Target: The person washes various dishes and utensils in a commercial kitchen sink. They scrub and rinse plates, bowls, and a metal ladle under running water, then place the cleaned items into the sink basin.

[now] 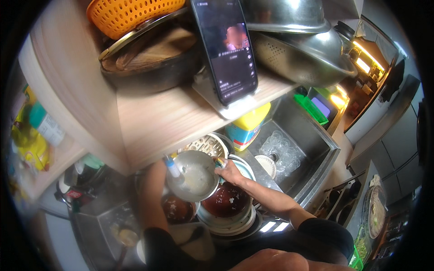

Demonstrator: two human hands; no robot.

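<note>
A grey metal bowl (195,179) is held up over the stacked dishes, its inside facing me and wet. My left hand (162,166) is at its left rim, with the fingers hidden behind the bowl and the faucet. My right hand (229,172) is at the right rim, closed on a small greenish scrubbing cloth (221,164). A blue-and-white faucet nozzle (173,169) hangs in front of the bowl's left side. Below are a dark red-brown bowl (227,200) with white scraps, a smaller brown bowl (178,209) and pale stacked plates (234,231).
A wooden shelf (159,125) overhangs the sink, bearing a phone (234,74) on a stand, a pan (149,73), an orange basket (132,17) and a metal colander (288,61). A yellow jug (249,125) stands beside the right sink basin (298,135), which holds glassware (281,150). A ladle (128,237) lies lower left.
</note>
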